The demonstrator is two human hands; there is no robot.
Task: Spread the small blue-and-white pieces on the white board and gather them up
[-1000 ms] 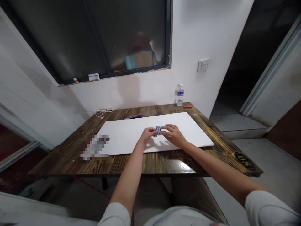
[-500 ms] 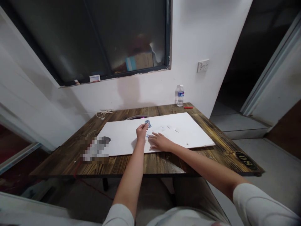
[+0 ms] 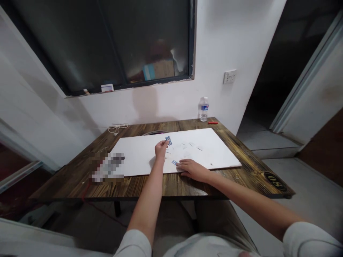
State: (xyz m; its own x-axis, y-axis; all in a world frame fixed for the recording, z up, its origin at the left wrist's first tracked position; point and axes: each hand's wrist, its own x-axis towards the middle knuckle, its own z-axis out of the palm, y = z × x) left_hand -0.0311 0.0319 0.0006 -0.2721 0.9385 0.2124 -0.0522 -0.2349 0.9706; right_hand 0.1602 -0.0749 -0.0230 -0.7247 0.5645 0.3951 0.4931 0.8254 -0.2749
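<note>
My left hand [image 3: 161, 149] pinches a blue tag [image 3: 168, 140]; my spread right hand [image 3: 193, 170], if it slips, could sweep the loose tag [image 3: 174, 162] at its nine o'clock off the board [image 3: 134, 159].

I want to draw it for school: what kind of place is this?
Probably a plain indoor workroom, though I can't be sure. A wooden table holds a white board, with a water bottle and a wall socket behind it.

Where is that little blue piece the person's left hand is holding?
In the head view, the small blue-and-white piece is pinched in the left hand, above the white board on the wooden table.
</note>
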